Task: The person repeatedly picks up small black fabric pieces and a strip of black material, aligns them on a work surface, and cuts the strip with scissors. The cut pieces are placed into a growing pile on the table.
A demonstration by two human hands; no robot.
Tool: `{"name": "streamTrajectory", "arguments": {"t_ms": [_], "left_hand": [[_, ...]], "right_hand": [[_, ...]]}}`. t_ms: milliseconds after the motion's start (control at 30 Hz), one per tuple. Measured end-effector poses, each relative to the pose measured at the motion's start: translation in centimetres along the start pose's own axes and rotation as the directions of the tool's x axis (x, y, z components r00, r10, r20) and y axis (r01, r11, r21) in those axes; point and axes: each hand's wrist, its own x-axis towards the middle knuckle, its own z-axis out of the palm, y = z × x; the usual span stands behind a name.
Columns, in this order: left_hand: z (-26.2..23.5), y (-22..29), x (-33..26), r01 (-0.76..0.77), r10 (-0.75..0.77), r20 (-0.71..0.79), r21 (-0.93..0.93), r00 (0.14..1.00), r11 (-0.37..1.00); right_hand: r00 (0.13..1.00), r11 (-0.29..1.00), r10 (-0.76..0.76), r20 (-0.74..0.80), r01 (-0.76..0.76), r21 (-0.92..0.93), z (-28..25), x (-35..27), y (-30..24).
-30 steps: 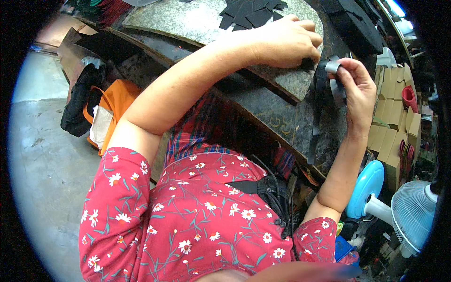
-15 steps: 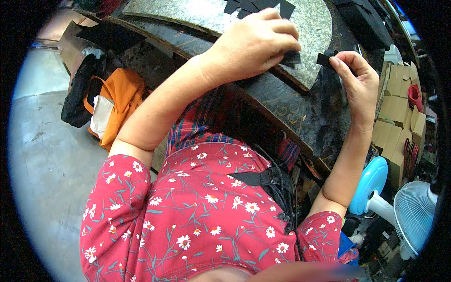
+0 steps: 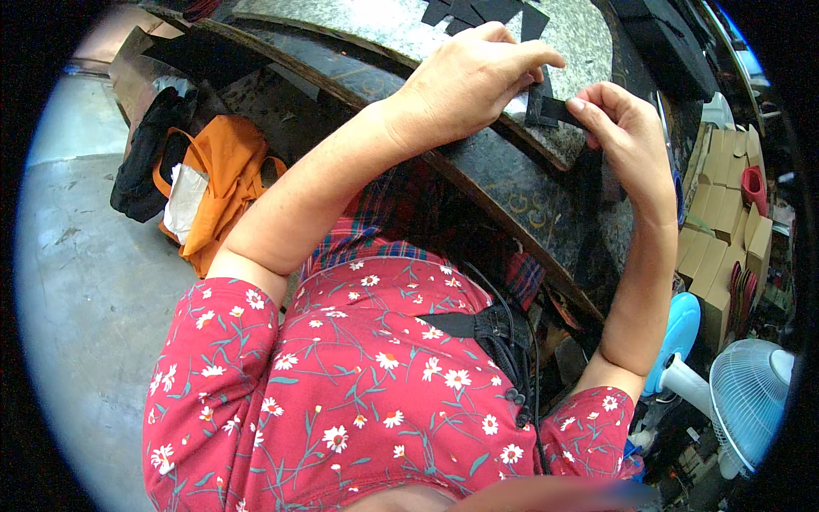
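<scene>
Both hands have drawn closer together at the near edge of the stone tabletop [image 3: 409, 38]. The left hand [image 3: 478, 85] and right hand [image 3: 627, 136] now pinch the same small black cut piece [image 3: 546, 107] between fingertips, apparently working it apart or folding it.

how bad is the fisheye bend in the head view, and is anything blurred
Head view: the stone worktop edge bows strongly toward the dark round rim; left hand, right hand and the black strip are sharp; a smeared patch lies along the bottom edge.
</scene>
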Motion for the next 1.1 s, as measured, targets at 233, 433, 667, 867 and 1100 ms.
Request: {"name": "streamTrajectory", "arguments": {"t_ms": [233,433,667,867,1100], "left_hand": [[-0.6,0.0,0.2,0.089,-0.087,0.091,-0.024,0.992,0.996],[-1.1,1.3,0.5,0.171,-0.167,0.088,-0.036,0.982,0.985],[-1.0,1.5,0.0,0.147,-0.143,0.070,-0.046,0.987,0.988],[-0.7,1.4,0.0,0.168,-0.165,0.060,-0.051,0.985,0.985],[-0.2,1.1,0.1,0.114,-0.118,-0.056,-0.071,0.991,0.991]], "right_hand": [[1.000,0.994,-0.026,-0.008,0.025,-0.110,0.5,0.6,0.6],[0.998,0.971,0.044,-0.034,-0.051,-0.233,0.5,0.3,-0.4],[0.995,0.997,0.076,-0.061,-0.075,0.024,0.8,-0.2,0.1],[0.994,0.996,0.074,-0.076,-0.070,0.048,0.7,-0.3,0.3],[0.994,0.998,0.057,-0.089,-0.054,0.040,0.7,-0.4,0.5]]}}
